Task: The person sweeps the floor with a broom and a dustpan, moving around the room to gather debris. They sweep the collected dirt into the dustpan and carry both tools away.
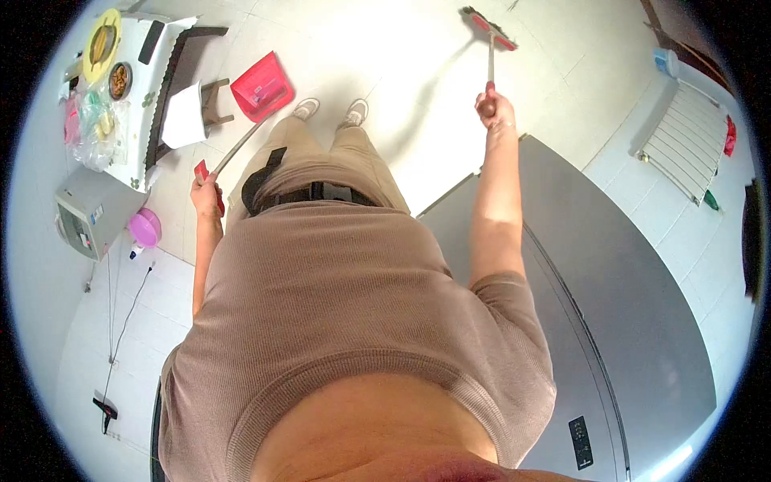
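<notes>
Likely, the red dustpan (263,84) and broom (491,30) are light but stiff; left grip (206,195) wraps round the dustpan's handle (238,148), right grip (495,110) round the broom's, good holding spots.

A yellow plate (94,73) and a plastic bag (98,143) rest on the white table (139,120). A white radiator (684,143) hangs on the tiled wall (697,251) beyond a grey refrigerator (590,233).

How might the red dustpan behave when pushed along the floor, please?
The red dustpan probably slides easily on the smooth-looking floor. It looks plastic, so likely light for its size, and its straight handle suggests stiffness.
</notes>
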Available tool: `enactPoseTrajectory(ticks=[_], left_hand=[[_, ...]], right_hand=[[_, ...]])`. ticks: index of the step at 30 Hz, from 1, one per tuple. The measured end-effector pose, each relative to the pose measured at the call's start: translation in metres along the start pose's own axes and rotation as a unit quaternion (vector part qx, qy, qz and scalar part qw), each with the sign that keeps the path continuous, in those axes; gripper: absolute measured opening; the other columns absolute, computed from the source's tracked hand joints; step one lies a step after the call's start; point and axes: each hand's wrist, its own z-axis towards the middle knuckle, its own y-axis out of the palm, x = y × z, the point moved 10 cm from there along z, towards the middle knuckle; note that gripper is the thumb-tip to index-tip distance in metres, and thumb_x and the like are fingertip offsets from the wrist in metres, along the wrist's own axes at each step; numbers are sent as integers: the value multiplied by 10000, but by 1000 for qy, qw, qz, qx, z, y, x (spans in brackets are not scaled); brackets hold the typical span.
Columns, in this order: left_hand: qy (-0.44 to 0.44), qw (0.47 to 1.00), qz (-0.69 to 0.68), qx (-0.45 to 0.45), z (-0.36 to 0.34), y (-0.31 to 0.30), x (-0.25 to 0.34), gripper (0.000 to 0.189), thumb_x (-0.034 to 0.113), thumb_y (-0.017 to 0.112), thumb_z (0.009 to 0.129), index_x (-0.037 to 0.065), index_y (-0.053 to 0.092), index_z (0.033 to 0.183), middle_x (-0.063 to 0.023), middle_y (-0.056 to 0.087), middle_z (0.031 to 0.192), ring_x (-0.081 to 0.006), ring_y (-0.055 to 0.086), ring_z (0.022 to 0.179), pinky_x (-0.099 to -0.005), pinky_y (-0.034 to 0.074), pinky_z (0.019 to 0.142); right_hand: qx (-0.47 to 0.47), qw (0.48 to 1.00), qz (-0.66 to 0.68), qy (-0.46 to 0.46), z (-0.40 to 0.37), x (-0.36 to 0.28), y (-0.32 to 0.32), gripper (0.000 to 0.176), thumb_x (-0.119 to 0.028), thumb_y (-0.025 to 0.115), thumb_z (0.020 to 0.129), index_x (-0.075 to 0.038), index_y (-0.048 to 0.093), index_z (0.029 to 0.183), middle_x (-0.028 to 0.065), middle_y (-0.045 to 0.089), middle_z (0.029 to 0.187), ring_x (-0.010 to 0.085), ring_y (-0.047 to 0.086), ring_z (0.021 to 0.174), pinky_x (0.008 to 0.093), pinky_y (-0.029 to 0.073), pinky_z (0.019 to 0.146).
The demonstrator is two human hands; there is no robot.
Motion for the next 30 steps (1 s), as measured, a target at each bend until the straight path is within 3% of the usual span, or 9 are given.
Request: enactPoseTrajectory(ticks=[4, 7, 8, 12, 15, 17, 20, 26, 30], left_hand=[[0, 1000, -7, 9, 8, 2, 0, 141, 110, 629, 754, 52, 506, 796, 1, 471, 575, -91, 429, 440, -226, 369, 413], [-9, 1000, 8, 7, 12, 8, 2, 146, 103, 627, 750, 45, 504, 802, -1, 470, 577, -92, 431, 445, -230, 374, 417], [-12, 1000, 24, 11, 12, 8, 2, 150, 99, 626, 747, 39, 502, 808, -2, 470, 579, -94, 434, 448, -232, 377, 419], [-19, 1000, 1, 5, 25, 12, -2, 161, 92, 623, 745, 26, 502, 829, -8, 474, 590, -100, 444, 459, -233, 384, 423], [-35, 999, -5, -3, 31, 22, -2, 168, 77, 620, 743, 18, 501, 846, -20, 480, 603, -101, 448, 465, -232, 394, 423], [-37, 999, -14, -13, 24, 31, 4, 169, 75, 621, 743, 17, 501, 846, -21, 482, 606, -101, 446, 462, -233, 395, 423], [-33, 999, -22, -18, 27, 38, 5, 158, 75, 622, 742, 18, 507, 834, -22, 482, 598, -102, 443, 455, -232, 392, 418], [-25, 999, -9, -18, 9, 37, 20, 148, 91, 629, 741, 27, 519, 816, -16, 478, 576, -104, 446, 448, -232, 377, 409], [-12, 999, -8, -48, 11, 40, 18, 162, 113, 627, 748, 29, 520, 836, -16, 484, 581, -106, 455, 450, -230, 372, 412]], right_hand=[[27, 996, -76, 26, -65, 36, -18, 151, -64, 365, 884, -43, 381, 735, 24, 432, 480, 115, 359, 329, 268, 410, 403], [75, 996, -31, 39, -119, 73, -42, 104, -50, 385, 850, -34, 428, 757, 29, 448, 483, 103, 366, 339, 252, 379, 373], [30, 994, -98, 36, -133, 85, -50, 107, -54, 391, 845, -21, 447, 760, 34, 465, 492, 108, 387, 349, 257, 374, 371], [62, 977, -137, 148, -196, 144, -69, 62, -42, 447, 809, 16, 448, 784, 76, 487, 563, 135, 444, 385, 272, 390, 350], [111, 972, -74, 195, -214, 174, -89, 69, -38, 473, 816, 21, 444, 793, 90, 498, 642, 160, 495, 467, 275, 413, 367], [52, 953, -22, 298, -230, 190, -80, 76, -16, 497, 809, 35, 441, 812, 100, 497, 696, 181, 522, 526, 281, 437, 381], [74, 934, 83, 339, -208, 219, -89, 68, -10, 496, 809, 44, 455, 812, 91, 492, 677, 186, 524, 513, 270, 445, 391], [-18, 968, 28, 248, -125, 183, -71, 102, -28, 434, 838, 38, 477, 773, 102, 504, 579, 196, 511, 460, 286, 462, 398], [15, 986, 38, 164, -81, 121, -58, 113, 3, 359, 841, 49, 445, 783, 107, 496, 634, 172, 520, 502, 256, 465, 384]])
